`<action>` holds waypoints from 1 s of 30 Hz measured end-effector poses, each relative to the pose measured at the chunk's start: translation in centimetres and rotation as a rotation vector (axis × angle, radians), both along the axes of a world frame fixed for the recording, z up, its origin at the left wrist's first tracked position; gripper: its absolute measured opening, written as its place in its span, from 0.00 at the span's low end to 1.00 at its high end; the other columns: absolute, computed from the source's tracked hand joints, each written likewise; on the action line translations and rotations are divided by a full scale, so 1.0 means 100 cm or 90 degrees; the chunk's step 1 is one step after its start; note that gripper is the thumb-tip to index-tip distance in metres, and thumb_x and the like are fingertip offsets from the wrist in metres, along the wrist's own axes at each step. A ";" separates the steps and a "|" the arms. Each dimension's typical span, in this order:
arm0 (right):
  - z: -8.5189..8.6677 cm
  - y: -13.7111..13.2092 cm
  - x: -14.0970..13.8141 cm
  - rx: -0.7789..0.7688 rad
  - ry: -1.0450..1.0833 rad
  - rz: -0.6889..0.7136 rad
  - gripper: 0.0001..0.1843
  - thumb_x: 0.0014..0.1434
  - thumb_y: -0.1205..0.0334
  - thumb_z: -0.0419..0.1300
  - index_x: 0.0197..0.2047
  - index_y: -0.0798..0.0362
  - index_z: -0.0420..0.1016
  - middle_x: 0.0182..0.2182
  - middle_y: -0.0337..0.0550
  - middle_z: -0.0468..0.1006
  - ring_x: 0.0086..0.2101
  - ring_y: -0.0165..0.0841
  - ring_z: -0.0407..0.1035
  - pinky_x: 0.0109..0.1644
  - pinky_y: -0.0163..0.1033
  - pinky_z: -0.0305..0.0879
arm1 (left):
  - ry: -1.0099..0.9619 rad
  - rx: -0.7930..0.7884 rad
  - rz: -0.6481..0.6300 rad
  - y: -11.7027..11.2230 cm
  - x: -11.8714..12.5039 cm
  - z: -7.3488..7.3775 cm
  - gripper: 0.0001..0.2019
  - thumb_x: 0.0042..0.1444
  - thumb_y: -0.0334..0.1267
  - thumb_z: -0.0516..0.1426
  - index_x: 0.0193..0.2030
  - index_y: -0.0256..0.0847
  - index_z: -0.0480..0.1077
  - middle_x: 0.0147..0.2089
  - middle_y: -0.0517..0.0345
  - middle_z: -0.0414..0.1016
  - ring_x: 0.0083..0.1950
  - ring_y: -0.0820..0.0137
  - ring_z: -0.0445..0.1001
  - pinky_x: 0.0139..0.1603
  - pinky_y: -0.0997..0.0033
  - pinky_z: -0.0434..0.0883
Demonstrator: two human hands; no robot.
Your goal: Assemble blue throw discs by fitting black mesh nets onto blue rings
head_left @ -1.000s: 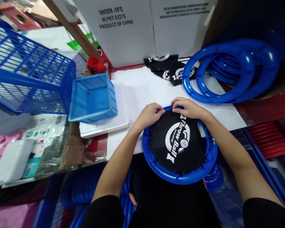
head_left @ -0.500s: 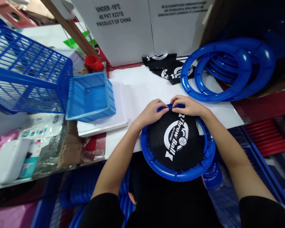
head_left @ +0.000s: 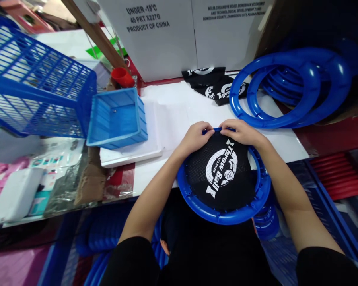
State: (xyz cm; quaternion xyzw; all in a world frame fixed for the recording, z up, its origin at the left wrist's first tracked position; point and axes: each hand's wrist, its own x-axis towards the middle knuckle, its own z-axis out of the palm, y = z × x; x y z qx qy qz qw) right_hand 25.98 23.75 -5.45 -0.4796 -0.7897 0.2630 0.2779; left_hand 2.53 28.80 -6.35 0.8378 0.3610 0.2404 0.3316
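A blue plastic ring [head_left: 223,216] rests half on the white table edge, half over my lap. A black mesh net [head_left: 223,174] with a white "Throw Ball" print is stretched across it. My left hand [head_left: 195,137] and my right hand [head_left: 241,133] sit side by side at the ring's far edge. Both have fingers curled and pinched on the net's rim where it meets the ring.
Several empty blue rings [head_left: 274,91] lie stacked at the back right, with loose black nets [head_left: 214,85] beside them. A light blue tray [head_left: 116,119] and a large blue basket [head_left: 32,87] lie tipped at the left. A white carton [head_left: 181,35] stands behind.
The ring with the net has turned slightly and my two hands have drawn closer together at its far edge. The view has shifted a little.
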 end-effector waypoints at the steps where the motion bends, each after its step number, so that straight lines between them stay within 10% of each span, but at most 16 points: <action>1: -0.001 0.001 0.000 -0.006 0.004 -0.012 0.11 0.71 0.54 0.59 0.39 0.50 0.77 0.44 0.48 0.84 0.44 0.42 0.75 0.53 0.49 0.69 | 0.012 0.004 0.007 0.000 0.002 0.000 0.06 0.66 0.35 0.59 0.37 0.41 0.76 0.42 0.54 0.82 0.46 0.63 0.78 0.53 0.59 0.74; 30: -0.016 0.015 -0.007 0.003 -0.067 -0.069 0.11 0.66 0.59 0.66 0.32 0.50 0.75 0.34 0.43 0.77 0.38 0.38 0.70 0.48 0.44 0.67 | 0.049 0.029 -0.007 0.006 -0.005 0.000 0.05 0.64 0.34 0.60 0.36 0.42 0.78 0.42 0.52 0.79 0.46 0.61 0.77 0.53 0.58 0.75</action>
